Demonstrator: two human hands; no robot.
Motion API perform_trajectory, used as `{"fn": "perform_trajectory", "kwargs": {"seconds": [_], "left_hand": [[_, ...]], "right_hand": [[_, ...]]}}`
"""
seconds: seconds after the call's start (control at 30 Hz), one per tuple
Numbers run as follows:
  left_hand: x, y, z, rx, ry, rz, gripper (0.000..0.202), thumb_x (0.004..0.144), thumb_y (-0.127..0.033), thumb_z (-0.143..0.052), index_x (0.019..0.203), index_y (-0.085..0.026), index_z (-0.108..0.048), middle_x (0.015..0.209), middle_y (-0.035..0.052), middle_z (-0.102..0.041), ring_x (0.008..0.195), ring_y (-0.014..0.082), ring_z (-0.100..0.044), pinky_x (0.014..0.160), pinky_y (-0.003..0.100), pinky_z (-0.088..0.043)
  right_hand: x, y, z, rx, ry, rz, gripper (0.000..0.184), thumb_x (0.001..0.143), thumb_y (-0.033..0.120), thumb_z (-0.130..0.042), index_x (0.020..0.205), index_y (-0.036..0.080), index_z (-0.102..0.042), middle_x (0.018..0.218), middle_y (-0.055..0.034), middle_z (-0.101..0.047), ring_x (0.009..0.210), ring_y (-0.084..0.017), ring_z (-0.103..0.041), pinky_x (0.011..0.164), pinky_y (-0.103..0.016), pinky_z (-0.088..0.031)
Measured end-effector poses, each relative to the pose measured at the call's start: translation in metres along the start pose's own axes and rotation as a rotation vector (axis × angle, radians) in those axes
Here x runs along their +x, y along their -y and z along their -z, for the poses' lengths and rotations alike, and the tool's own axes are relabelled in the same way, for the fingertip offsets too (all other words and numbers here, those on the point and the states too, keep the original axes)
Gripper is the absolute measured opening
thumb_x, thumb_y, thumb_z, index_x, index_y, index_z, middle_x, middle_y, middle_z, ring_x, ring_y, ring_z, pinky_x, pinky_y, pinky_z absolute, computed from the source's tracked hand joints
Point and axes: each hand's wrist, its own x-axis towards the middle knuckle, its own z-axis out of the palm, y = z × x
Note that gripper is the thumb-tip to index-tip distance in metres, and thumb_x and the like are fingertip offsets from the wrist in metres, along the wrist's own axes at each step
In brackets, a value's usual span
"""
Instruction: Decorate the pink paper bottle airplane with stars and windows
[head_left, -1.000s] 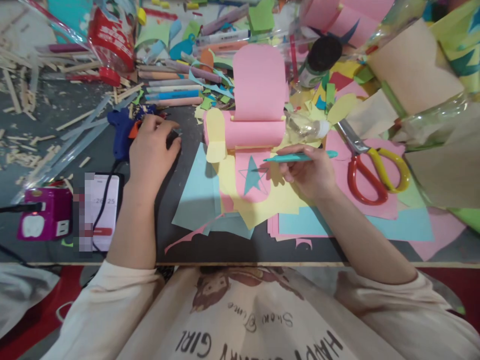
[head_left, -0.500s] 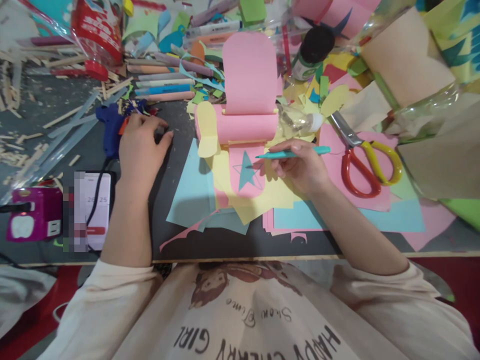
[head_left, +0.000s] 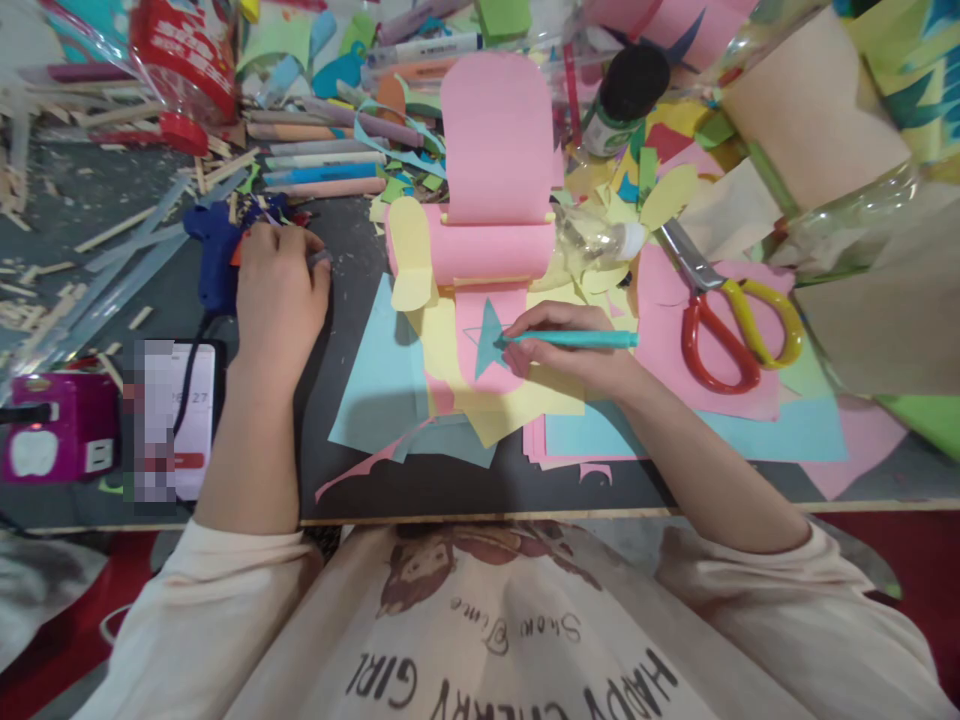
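Glue gun (head_left: pixel 216 265), blue, lies just left of the left hand (head_left: pixel 279 290), whose fingers curl loosely down by the worktop (head_left: pixel 352 230); whether they grip anything I can't tell. Further right, a part-filled star (head_left: pixel 489 345) sits on a pink paper flap (head_left: pixel 466 302), right at the fingertips of the right hand (head_left: pixel 581 365). Those fingers pinch a teal marker (head_left: pixel 589 339), tip on the star, barrel pointing rightward below the scissors' blades (head_left: pixel 688 255).
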Motion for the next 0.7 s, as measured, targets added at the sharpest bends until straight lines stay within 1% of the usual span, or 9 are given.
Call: {"fn": "perform_trajectory", "kwargs": {"seconds": [0.1, 0.17, 0.23, 0.3, 0.37, 0.43, 0.53, 0.6, 0.7], "left_hand": [[0.000, 0.001, 0.002, -0.037, -0.001, -0.027, 0.013, 0.098, -0.028, -0.048, 0.105, -0.022, -0.057, 0.120, 0.0094, -0.062, 0.125, 0.0294, -0.053, 0.112, 0.047, -0.043], [-0.001, 0.000, 0.006, -0.120, 0.016, -0.062, 0.011, 0.096, -0.028, -0.050, 0.102, -0.023, -0.057, 0.112, 0.0052, -0.065, 0.109, 0.0235, -0.058, 0.103, 0.042, -0.049], [-0.003, -0.002, 0.011, -0.225, 0.104, -0.147, 0.011, 0.092, -0.030, -0.053, 0.098, -0.023, -0.059, 0.100, 0.0014, -0.067, 0.089, 0.0173, -0.058, 0.088, 0.034, -0.051], [-0.005, -0.004, 0.014, -0.293, 0.248, -0.295, 0.013, 0.086, -0.034, -0.057, 0.087, -0.023, -0.062, 0.085, 0.0001, -0.066, 0.076, 0.0153, -0.055, 0.076, 0.030, -0.049], [-0.008, -0.007, 0.013, -0.330, 0.348, -0.408, 0.019, 0.082, -0.040, -0.058, 0.075, -0.023, -0.062, 0.073, 0.0002, -0.064, 0.068, 0.0155, -0.055, 0.069, 0.030, -0.046], [-0.014, -0.013, 0.008, -0.370, 0.391, -0.481, 0.028, 0.083, -0.047, -0.056, 0.069, -0.023, -0.064, 0.068, 0.0004, -0.065, 0.064, 0.0160, -0.056, 0.066, 0.030, -0.045], [-0.026, -0.030, -0.006, -0.429, 0.426, -0.646, 0.032, 0.092, -0.044, -0.052, 0.077, -0.025, -0.073, 0.080, 0.0021, -0.072, 0.076, 0.0172, -0.065, 0.077, 0.030, -0.050], [-0.034, -0.042, -0.017, -0.449, 0.367, -0.835, 0.029, 0.096, -0.037, -0.052, 0.091, -0.024, -0.078, 0.102, 0.0075, -0.075, 0.094, 0.0203, -0.068, 0.086, 0.032, -0.051], [-0.040, -0.052, -0.030, -0.338, 0.316, -0.979, 0.025, 0.100, -0.027, -0.053, 0.107, -0.026, -0.077, 0.117, 0.0096, -0.073, 0.109, 0.0228, -0.066, 0.094, 0.036, -0.051]], "right_hand": [[-0.002, 0.000, -0.003, -0.101, -0.011, -0.010, 0.012, 0.073, 0.028, -0.074, 0.078, 0.021, -0.065, 0.067, 0.0002, -0.068, 0.061, -0.014, -0.061, 0.058, -0.031, -0.049], [-0.003, 0.000, -0.004, -0.151, 0.005, -0.020, 0.011, 0.071, 0.026, -0.072, 0.074, 0.021, -0.062, 0.068, -0.0008, -0.067, 0.060, -0.014, -0.060, 0.058, -0.031, -0.048], [-0.004, 0.001, -0.005, -0.183, 0.022, -0.028, 0.011, 0.071, 0.024, -0.071, 0.070, 0.021, -0.060, 0.068, -0.0017, -0.067, 0.060, -0.015, -0.060, 0.057, -0.031, -0.046], [-0.005, 0.002, -0.005, -0.199, 0.036, -0.036, 0.010, 0.071, 0.023, -0.069, 0.069, 0.021, -0.060, 0.066, -0.0018, -0.067, 0.061, -0.016, -0.059, 0.056, -0.030, -0.044], [-0.005, 0.002, -0.004, -0.210, 0.047, -0.041, 0.008, 0.070, 0.024, -0.067, 0.069, 0.021, -0.060, 0.066, -0.0016, -0.066, 0.061, -0.016, -0.058, 0.056, -0.029, -0.043], [-0.005, 0.003, -0.004, -0.225, 0.058, -0.035, 0.006, 0.071, 0.023, -0.066, 0.069, 0.020, -0.060, 0.067, -0.0012, -0.066, 0.060, -0.014, -0.057, 0.056, -0.028, -0.042], [-0.006, 0.003, -0.004, -0.261, 0.061, -0.003, 0.005, 0.072, 0.023, -0.063, 0.069, 0.020, -0.060, 0.068, -0.0004, -0.066, 0.059, -0.012, -0.054, 0.056, -0.027, -0.040], [-0.007, 0.003, -0.003, -0.291, 0.065, 0.011, 0.006, 0.074, 0.024, -0.063, 0.070, 0.020, -0.061, 0.067, -0.0002, -0.066, 0.058, -0.012, -0.053, 0.057, -0.027, -0.040], [-0.007, 0.003, -0.003, -0.336, 0.075, 0.026, 0.007, 0.075, 0.025, -0.063, 0.072, 0.019, -0.061, 0.066, 0.0001, -0.065, 0.057, -0.012, -0.052, 0.056, -0.027, -0.040]]}}
